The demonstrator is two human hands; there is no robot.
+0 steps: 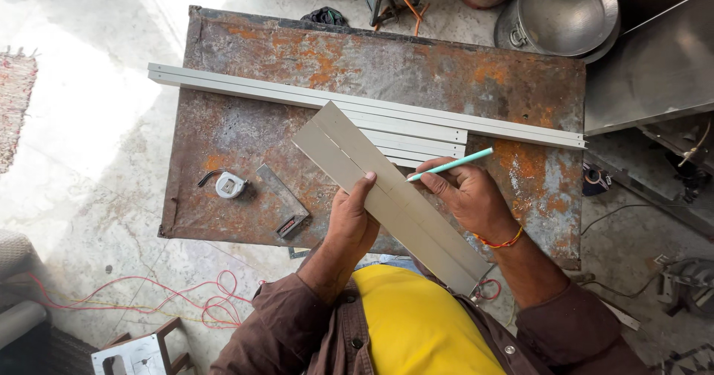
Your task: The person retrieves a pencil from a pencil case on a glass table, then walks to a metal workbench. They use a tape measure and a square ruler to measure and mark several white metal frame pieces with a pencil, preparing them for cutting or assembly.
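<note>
My left hand [351,222] grips a flat grey metal strip [338,143] from below, thumb on its upper face. The strip slants from upper left down to my chest and has a groove along its length. My right hand [465,191] holds a teal pencil [451,165], tip touching the strip near its middle. Both hands are above the near edge of a rusty metal table [245,63].
Long grey metal profiles [245,87] lie across the table, with shorter ones [416,141] stacked beside them. A tape measure [229,185] and a try square [282,200] sit at the left front. Steel pots [565,11] stand behind the table; red wire [201,304] trails on the floor.
</note>
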